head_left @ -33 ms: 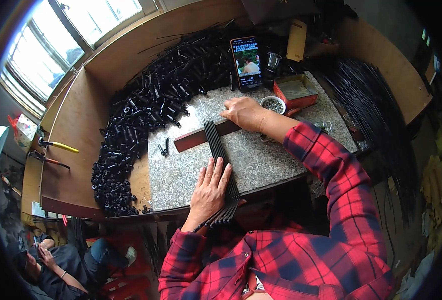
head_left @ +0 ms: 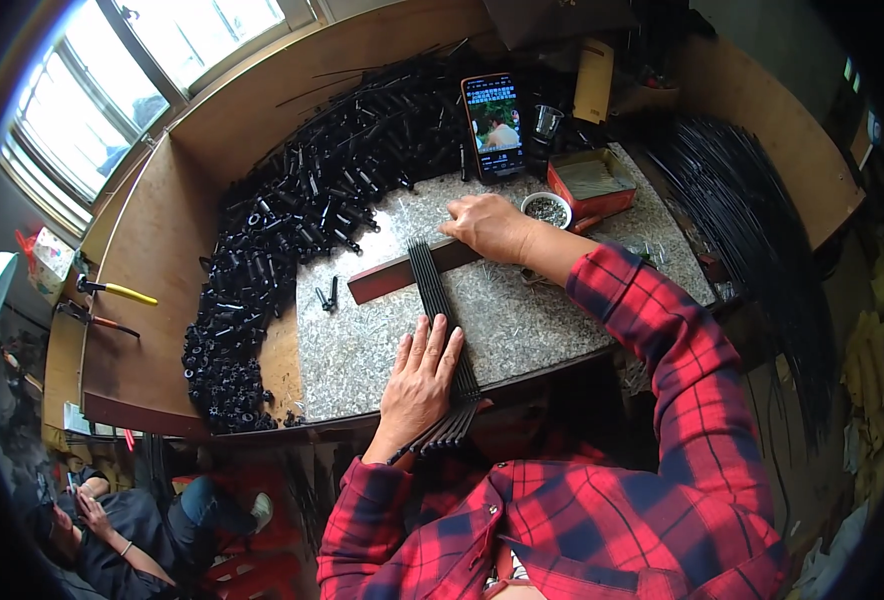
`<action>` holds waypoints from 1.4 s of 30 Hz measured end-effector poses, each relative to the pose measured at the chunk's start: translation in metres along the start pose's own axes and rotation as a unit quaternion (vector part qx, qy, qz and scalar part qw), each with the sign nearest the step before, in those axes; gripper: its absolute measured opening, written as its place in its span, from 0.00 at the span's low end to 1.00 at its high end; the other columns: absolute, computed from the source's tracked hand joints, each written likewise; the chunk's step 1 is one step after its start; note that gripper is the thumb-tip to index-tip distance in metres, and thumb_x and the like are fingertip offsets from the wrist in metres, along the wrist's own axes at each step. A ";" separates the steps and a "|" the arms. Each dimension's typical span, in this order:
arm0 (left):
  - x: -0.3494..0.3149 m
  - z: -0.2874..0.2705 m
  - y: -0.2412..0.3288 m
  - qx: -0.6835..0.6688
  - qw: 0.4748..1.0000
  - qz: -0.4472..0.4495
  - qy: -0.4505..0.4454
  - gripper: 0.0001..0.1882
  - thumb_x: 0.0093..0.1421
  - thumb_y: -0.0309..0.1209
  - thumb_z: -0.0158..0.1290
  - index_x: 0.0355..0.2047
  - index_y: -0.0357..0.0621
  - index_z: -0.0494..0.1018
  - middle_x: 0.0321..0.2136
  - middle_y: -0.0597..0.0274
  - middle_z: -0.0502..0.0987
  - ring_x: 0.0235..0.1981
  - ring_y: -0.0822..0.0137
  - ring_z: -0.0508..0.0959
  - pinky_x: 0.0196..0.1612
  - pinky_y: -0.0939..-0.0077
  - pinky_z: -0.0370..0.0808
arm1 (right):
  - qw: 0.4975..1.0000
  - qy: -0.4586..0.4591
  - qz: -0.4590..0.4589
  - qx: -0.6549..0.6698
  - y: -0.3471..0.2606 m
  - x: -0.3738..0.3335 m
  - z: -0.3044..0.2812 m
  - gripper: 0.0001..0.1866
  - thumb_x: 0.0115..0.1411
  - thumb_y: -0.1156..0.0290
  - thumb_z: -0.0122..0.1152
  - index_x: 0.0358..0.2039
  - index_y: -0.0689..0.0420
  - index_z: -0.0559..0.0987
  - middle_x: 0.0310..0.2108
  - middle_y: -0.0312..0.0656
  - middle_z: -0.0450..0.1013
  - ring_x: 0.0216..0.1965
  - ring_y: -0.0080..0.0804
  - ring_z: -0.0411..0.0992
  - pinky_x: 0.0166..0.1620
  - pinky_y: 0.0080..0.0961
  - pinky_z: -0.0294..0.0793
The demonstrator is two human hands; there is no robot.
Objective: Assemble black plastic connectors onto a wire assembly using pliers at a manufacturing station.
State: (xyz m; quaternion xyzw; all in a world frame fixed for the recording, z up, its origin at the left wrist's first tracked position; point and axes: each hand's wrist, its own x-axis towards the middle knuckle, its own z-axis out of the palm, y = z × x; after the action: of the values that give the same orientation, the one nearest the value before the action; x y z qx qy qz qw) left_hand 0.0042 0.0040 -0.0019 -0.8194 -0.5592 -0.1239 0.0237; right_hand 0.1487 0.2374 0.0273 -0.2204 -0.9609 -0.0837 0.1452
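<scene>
A row of thin black rods [head_left: 436,290] lies side by side across the stone slab [head_left: 362,345], their far ends resting over a dark reddish-brown bar [head_left: 385,280]. My left hand [head_left: 422,375] is flat along the left side of the rods, fingers stretched out and touching them. The rods' knobbed near ends [head_left: 449,428] stick out past the slab's front edge. My right hand [head_left: 489,226] is closed at the right end of the bar, its fingers curled under; what they hold, if anything, is hidden. Two small black pieces [head_left: 328,294] lie left of the bar.
Black tubular parts [head_left: 312,190] are heaped along the left and back, small black rings [head_left: 222,370] at front left. A phone [head_left: 494,130] stands behind a white bowl [head_left: 546,210] of small metal bits and a red tin [head_left: 592,185]. Long black rods [head_left: 742,210] fill the right.
</scene>
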 end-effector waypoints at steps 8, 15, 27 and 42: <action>0.000 0.000 0.000 0.002 1.000 0.004 0.002 0.51 0.47 0.62 0.56 0.62 0.42 0.56 0.64 0.46 0.52 0.66 0.48 0.50 0.66 0.54 0.48 | 1.000 0.023 -0.011 -0.001 -0.004 0.008 0.008 0.09 0.57 0.70 0.49 0.30 0.52 0.80 0.35 0.44 0.73 0.40 0.40 0.74 0.41 0.33 0.75; -0.001 0.000 0.000 -0.001 1.000 0.002 0.002 0.51 0.47 0.63 0.54 0.62 0.42 0.56 0.64 0.46 0.52 0.66 0.47 0.50 0.66 0.54 0.48 | 0.999 0.031 -0.024 -0.027 -0.011 0.014 0.008 0.12 0.55 0.73 0.52 0.40 0.52 0.79 0.34 0.42 0.71 0.41 0.36 0.72 0.43 0.30 0.74; -0.001 -0.003 -0.003 -0.013 1.000 0.007 0.022 0.41 0.55 0.55 0.49 0.62 0.42 0.57 0.63 0.47 0.56 0.65 0.47 0.54 0.65 0.54 0.52 | 0.993 0.054 0.054 0.087 0.014 -0.004 -0.021 0.20 0.52 0.84 0.47 0.44 0.58 0.77 0.41 0.47 0.71 0.46 0.43 0.71 0.48 0.33 0.72; -0.018 0.009 -0.010 -0.081 0.993 0.022 0.082 0.52 0.45 0.60 0.56 0.61 0.34 0.56 0.63 0.42 0.53 0.66 0.45 0.51 0.66 0.56 0.48 | 0.971 -0.058 0.230 0.019 0.192 -0.123 -0.005 0.07 0.34 0.78 0.63 0.17 0.65 0.75 0.23 0.57 0.71 0.30 0.55 0.72 0.33 0.41 0.71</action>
State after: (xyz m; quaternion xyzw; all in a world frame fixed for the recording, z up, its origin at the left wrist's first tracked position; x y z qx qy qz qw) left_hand -0.0097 -0.0069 -0.0154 -0.8178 -0.5253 -0.2350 0.0060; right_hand 0.3413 0.3578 0.0116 -0.4371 -0.8926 -0.0170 0.1089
